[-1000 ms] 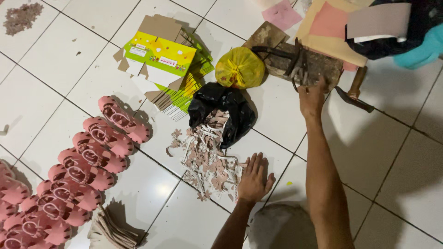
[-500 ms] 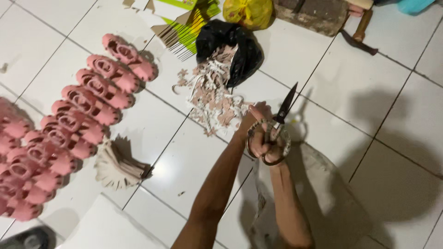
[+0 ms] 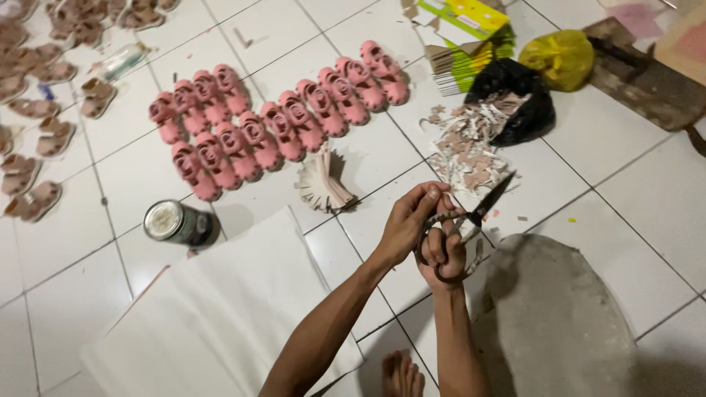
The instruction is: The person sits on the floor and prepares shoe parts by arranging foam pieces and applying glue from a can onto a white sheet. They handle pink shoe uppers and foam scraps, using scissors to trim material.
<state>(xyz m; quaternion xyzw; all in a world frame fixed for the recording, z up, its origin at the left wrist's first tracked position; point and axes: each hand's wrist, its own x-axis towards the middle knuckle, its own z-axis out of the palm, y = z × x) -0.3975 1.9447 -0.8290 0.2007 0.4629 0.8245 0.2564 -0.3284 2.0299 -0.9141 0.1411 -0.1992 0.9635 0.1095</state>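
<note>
At the near edge, bare toes [image 3: 401, 373] are seen on the white tiled floor [image 3: 632, 198], between a large white sheet [image 3: 220, 316] on the left and a round grey slab [image 3: 551, 323] on the right. Just beyond, a pair of dark scissors [image 3: 471, 220] is held over the floor by both hands. The right hand [image 3: 444, 254] is closed through the handle loops, and the left hand [image 3: 409, 220] is wrapped over the upper handle next to it, the two hands touching. The blades are seen pointing far and to the right, nearly closed; whether anything is caught between them cannot be told.

To the left, a round metal can [image 3: 175, 223] is lying by the far corner of the sheet. Beyond the hands, a fanned stack of pale cut pieces [image 3: 325, 184] is set on the tiles. Farther right, a heap of pinkish scraps [image 3: 471, 147] is spread in front of a black plastic bag [image 3: 515, 99].

Two rows of pink sandals [image 3: 272, 121] are laid out across the middle distance. At the far left, brown sandals [image 3: 37, 140] are scattered. At the far right, a yellow bag [image 3: 562, 55], yellow-green cartons [image 3: 471, 29] and a worn wooden block [image 3: 647, 81] are grouped.
</note>
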